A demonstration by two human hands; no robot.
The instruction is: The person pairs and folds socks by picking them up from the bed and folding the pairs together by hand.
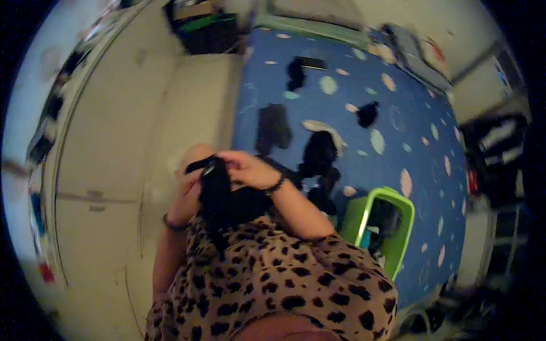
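A black cloth item hangs between my two hands, above my lap and against the spotted top I wear. My right hand pinches its upper edge, fingers closed on the fabric. On the cloth's left side, my left hand grips it too, its fingers partly hidden by the fabric. Just beyond my hands, several dark cloth pieces lie on the blue patterned bedsheet. A grey-brown cloth lies near the bed's left side.
A green basket with dark items inside stands at my right on the bed. A dark phone-like object lies farther up. Pillows rest at the far end. Pale cabinet doors are on the left, a dark box beyond.
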